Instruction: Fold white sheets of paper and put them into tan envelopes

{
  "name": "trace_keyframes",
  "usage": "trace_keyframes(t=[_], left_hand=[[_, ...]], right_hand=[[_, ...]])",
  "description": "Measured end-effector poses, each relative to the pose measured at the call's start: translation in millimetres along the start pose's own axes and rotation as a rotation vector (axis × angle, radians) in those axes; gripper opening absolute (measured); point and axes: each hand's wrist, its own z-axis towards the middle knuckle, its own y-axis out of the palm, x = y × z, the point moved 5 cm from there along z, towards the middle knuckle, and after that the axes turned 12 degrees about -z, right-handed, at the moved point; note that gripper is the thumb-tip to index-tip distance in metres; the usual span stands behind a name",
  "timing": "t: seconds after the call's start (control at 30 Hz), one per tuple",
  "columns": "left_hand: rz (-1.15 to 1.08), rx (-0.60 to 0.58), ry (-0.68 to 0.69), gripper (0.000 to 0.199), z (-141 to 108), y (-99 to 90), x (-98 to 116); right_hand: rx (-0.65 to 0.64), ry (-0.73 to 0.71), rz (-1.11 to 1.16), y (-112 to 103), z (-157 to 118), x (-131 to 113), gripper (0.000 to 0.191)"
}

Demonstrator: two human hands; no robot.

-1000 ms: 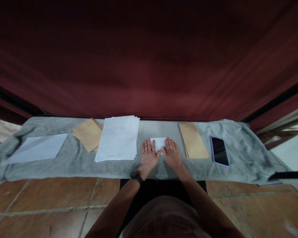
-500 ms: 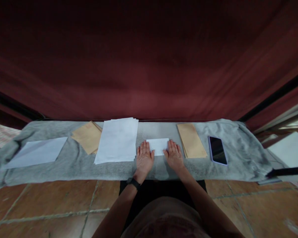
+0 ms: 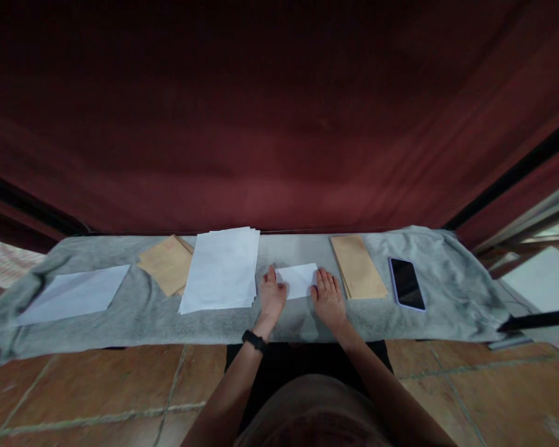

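A folded white sheet of paper [image 3: 298, 280] lies on the grey cloth in front of me, between my two hands. At its left edge rests my left hand [image 3: 272, 298], with index finger stretched forward, thumb apart on the paper's edge and the other fingers partly bent. My right hand [image 3: 329, 301] lies flat with its fingers together, thumb and fingertips touching the paper's right edge. Just left of my left hand is a stack of white paper sheets [image 3: 221, 270]. Beyond my right hand lies a stack of brown envelopes [image 3: 358, 267].
The grey cloth [image 3: 158, 323] covers a narrow table. A phone [image 3: 407, 284] lies to the right. More brown envelopes [image 3: 168, 264] and a white sheet [image 3: 77, 293] lie to the left. A dark red curtain [image 3: 279, 155] hangs behind.
My left hand has gone from lying flat to partly bent fingers with the index stretched out. My right hand stays flat at the paper's edge. The view has shifted slightly.
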Motion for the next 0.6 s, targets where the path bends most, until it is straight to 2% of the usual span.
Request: trace_keyframes(t=[0.1, 0.2, 0.37, 0.43, 0.5, 0.6], left_hand=[[-0.271, -0.004, -0.140, 0.077, 9.0, 2.1, -12.3], [-0.377, -0.012, -0.190, 0.077, 11.1, 5.9, -15.2], [-0.585, -0.045, -0.166, 0.076, 2.1, 5.4, 4.4], [-0.697, -0.092, -0.127, 0.071, -2.1, 2.7, 19.1], [-0.782, -0.114, -0.126, 0.063, -5.8, -0.4, 29.4], [-0.842, -0.084, -0.230, 0.061, -11.5, -0.7, 27.0]], right_hand=[[-0.005, -0.002, 0.012, -3.5, -0.6, 0.0, 0.052], [-0.012, -0.062, 0.077, -10.6, -2.7, -5.9, 0.054], [-0.070, -0.261, 0.264, -30.9, -1.5, -33.7, 0.066], [-0.091, -0.176, 0.413, -38.9, 7.9, -37.3, 0.057], [-0.102, 0.019, 0.658, -43.5, 21.4, -32.7, 0.051], [-0.140, 0.301, 1.048, -40.7, 39.2, -24.4, 0.052]])
